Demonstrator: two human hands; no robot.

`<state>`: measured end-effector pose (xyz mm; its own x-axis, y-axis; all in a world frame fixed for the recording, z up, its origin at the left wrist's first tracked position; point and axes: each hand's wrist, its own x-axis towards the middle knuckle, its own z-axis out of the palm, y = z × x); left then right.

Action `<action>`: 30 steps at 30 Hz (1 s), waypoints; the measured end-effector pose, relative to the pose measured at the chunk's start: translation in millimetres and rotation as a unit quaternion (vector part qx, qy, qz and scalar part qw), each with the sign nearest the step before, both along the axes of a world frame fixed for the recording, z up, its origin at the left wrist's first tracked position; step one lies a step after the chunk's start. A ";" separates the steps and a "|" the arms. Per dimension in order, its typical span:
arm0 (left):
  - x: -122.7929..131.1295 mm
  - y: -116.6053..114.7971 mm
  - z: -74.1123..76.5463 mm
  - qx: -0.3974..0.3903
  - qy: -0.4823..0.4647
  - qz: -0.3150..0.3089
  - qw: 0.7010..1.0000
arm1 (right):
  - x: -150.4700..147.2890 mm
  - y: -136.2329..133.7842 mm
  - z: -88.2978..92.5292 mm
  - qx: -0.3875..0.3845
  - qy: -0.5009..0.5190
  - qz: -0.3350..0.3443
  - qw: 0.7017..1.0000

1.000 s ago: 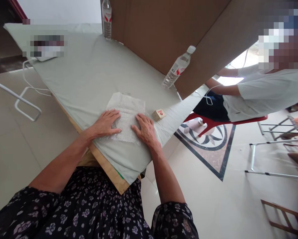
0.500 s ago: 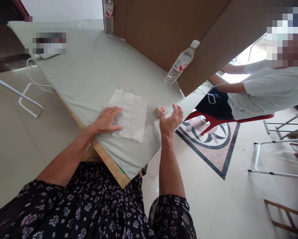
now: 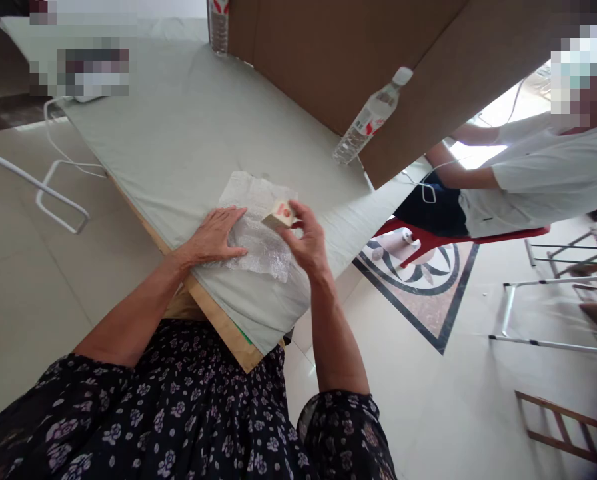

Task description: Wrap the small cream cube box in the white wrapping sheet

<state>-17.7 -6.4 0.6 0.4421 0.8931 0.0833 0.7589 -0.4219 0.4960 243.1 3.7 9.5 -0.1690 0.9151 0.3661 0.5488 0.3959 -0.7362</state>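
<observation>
The left hand [image 3: 212,235] lies spread over the left side of the bubble wrap [image 3: 258,247], palm down, thumb well apart from the fingers, grasping nothing. The right hand [image 3: 308,243] is partly closed, with thumb and fingers pinching a small box [image 3: 277,216] by one end. The box is above the right half of the bubble wrap, slightly tilted; whether its underside touches the bubble wrap, I cannot tell.

For this step, the flat left palm looks like the right anchor: light, even pressure should hold the bubble wrap from sliding without crushing its bubbles. The thin plastic will probably curl or skid if nudged, so the box is better lowered straight down than pushed across it. Levelling the box first would let its whole face meet the bubble wrap, square to the sheet's edges. The pinch wants only enough force to steady the card, which could dent.

Under the bubble wrap is the cloth-covered table [image 3: 178,133]. Beyond the bubble wrap's far right corner is a water bottle [image 3: 366,121], with a large cardboard panel [image 3: 318,67] behind it, both clear of the hands. Farther right of the bubble wrap, a co-worker in a white shirt [image 3: 538,167] sits on a red seat [image 3: 508,235].
</observation>
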 end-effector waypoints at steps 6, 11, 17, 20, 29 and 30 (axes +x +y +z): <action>0.9 0.3 -1.8 0.002 -0.014 -0.010 1.000 | -36.4 2.2 -16.9 -0.053 -0.079 0.105 0.990; 2.2 2.6 -0.8 0.002 -0.016 -0.004 1.000 | -31.8 5.9 -18.6 -0.051 -0.083 0.114 0.989; -3.1 -9.0 6.5 -0.002 -0.040 -0.008 0.999 | -30.2 -6.7 -6.5 -0.034 -0.093 0.096 0.990; -16.6 -30.6 13.0 0.025 -0.043 -0.011 0.999 | -16.8 -38.9 4.4 0.008 -0.115 0.063 0.991; -9.0 -60.5 21.1 0.055 0.050 -0.028 0.997 | -26.5 -87.6 0.2 0.040 -0.257 0.044 0.965; -4.2 -59.1 22.1 0.056 0.052 -0.030 0.997 | -29.7 -82.7 0.2 0.045 -0.244 0.028 0.968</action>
